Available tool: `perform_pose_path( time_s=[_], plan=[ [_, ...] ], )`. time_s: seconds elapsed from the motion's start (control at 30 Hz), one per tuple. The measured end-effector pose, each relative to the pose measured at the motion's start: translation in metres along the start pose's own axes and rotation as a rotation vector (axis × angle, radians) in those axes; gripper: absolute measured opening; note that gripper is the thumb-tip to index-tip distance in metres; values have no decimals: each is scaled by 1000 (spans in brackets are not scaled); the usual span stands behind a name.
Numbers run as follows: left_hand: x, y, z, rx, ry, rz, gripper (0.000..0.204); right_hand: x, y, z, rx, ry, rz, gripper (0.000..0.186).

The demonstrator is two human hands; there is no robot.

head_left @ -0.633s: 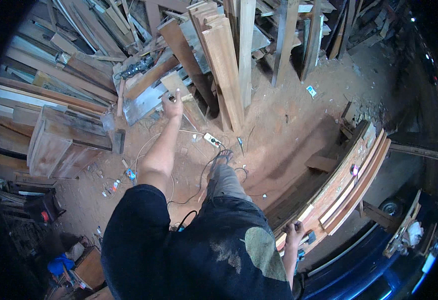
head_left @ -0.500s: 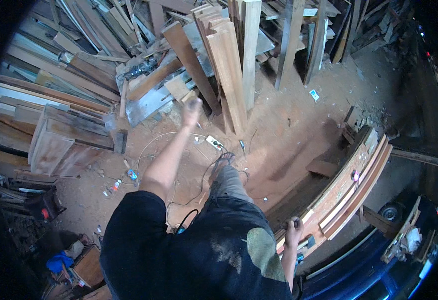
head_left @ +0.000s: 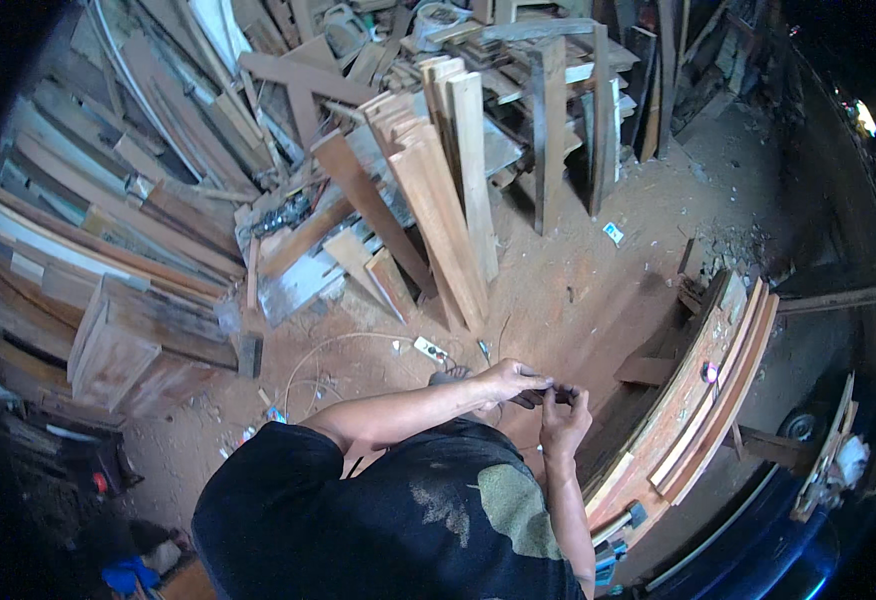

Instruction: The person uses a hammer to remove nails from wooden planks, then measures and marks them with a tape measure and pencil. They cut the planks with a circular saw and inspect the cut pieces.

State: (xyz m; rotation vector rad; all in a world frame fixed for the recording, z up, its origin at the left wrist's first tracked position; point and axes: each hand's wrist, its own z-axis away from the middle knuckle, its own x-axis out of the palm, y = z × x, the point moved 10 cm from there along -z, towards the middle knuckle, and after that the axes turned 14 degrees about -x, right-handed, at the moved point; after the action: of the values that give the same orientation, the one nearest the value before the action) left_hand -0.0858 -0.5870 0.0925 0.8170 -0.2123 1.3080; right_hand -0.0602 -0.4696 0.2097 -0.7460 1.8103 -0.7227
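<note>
My left hand (head_left: 514,382) and my right hand (head_left: 565,422) meet in front of my chest, fingertips close together. Both are closed in a pinch. Something small and dark may be between them, but it is too small to make out. To their right runs a workbench (head_left: 613,490) with long wooden boards (head_left: 723,405) on it. A hammer-like tool (head_left: 636,515) lies at its near end, and a small round pink-and-white thing (head_left: 710,372) sits farther along. A short wooden board (head_left: 390,284) leans among other planks ahead of me.
Tall planks (head_left: 438,220) stand upright ahead. Stacked timber (head_left: 108,210) fills the left side, with a wooden box-like piece (head_left: 118,345) in front. A white power strip (head_left: 430,350) and a cable (head_left: 298,365) lie on the dirt floor. A blue vehicle (head_left: 758,560) is at lower right.
My left hand has come back from the short leaning board toward my chest. My right hand has lifted from beside the bench's near end to meet it. The view has shifted.
</note>
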Motion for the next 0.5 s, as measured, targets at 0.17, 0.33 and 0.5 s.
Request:
perform_pose_path(
  time_s=[0.17, 0.33, 0.5],
  plan=[
    [15, 32, 2, -20, -73, -118, 32, -23, -26, -7, -195, 114, 213, 17],
    [43, 66, 10, 77, -72, -404, 31, -45, -50, -19, -319, 203, 332, 23],
    [67, 159, 91, 879, 171, -716, 18, -69, -67, -35, -258, 314, 243, 27]
  ],
)
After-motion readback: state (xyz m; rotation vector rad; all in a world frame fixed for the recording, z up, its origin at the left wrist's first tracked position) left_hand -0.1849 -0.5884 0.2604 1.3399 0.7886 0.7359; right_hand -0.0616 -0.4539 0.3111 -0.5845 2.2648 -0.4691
